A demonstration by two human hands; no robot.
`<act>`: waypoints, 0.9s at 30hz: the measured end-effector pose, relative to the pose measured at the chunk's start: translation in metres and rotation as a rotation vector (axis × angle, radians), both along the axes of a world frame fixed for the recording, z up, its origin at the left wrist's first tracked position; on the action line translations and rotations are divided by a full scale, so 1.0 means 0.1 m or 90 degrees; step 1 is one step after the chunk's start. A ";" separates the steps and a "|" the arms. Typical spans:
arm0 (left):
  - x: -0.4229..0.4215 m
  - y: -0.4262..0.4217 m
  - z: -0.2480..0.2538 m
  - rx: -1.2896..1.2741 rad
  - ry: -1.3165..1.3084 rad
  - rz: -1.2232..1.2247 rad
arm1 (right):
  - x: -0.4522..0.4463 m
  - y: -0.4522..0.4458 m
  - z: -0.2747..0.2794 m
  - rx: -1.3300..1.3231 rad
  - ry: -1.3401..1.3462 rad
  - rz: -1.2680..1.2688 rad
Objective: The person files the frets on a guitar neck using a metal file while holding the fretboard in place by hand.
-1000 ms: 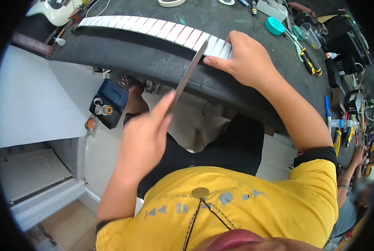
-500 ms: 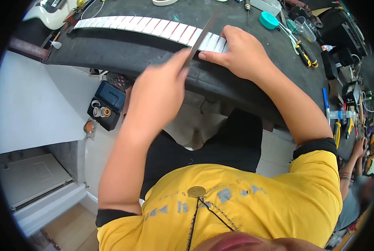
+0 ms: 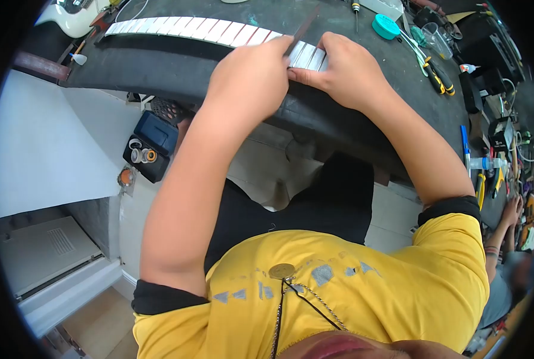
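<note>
A dark workbench (image 3: 147, 69) is filling the upper half of the head view, its rounded near edge curving across in front of the person. Between that edge and the black trousers (image 3: 342, 200) below, a gap is showing pale floor tiles. On the bench, a guitar neck (image 3: 186, 27) is lying lengthwise just inside the near edge, with a stretch of dark mat running behind it. To the right, room is narrowing: a screwdriver (image 3: 356, 8), a teal tub (image 3: 386, 27), a plastic cup (image 3: 438, 39) and yellow-and-black pliers (image 3: 439, 81) are sitting beyond the right hand (image 3: 355, 70). At the far left, a white guitar body (image 3: 74, 21) is resting near the neck's other end.

The neck is showing a white face divided by thin crosswise lines, several of them reddish; towards the right hand the segments are looking greyer and closer together. The lens is making it appear bowed.

The right hand is pinching the neck's right end, thumb on the near side, fingers over the far side. The left hand (image 3: 250, 78) is clenching a slim metal file (image 3: 304, 29), whose blade is slanting across the neck, tip pointing beyond its far side; the handle is hidden inside the fist.
</note>
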State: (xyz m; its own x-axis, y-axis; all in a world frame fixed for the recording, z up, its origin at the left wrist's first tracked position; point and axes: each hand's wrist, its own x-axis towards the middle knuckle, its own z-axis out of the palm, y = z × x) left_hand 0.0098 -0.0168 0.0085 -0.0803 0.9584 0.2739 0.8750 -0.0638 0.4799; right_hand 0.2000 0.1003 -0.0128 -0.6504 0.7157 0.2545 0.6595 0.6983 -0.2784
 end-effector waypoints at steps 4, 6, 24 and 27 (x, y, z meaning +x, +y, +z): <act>-0.07 -1.18 -0.02 0.004 0.057 0.013 | 0.00 0.01 0.01 -0.013 0.009 0.001; -0.09 -1.62 0.00 -0.055 -0.044 0.036 | -0.02 0.01 0.07 -0.024 -0.003 -0.007; -0.13 -1.58 0.06 -0.099 -0.071 0.027 | -0.01 0.04 0.03 0.001 0.014 -0.001; -0.12 -1.25 0.06 -0.068 -0.006 0.021 | -0.03 -0.01 -0.01 -0.009 0.014 0.007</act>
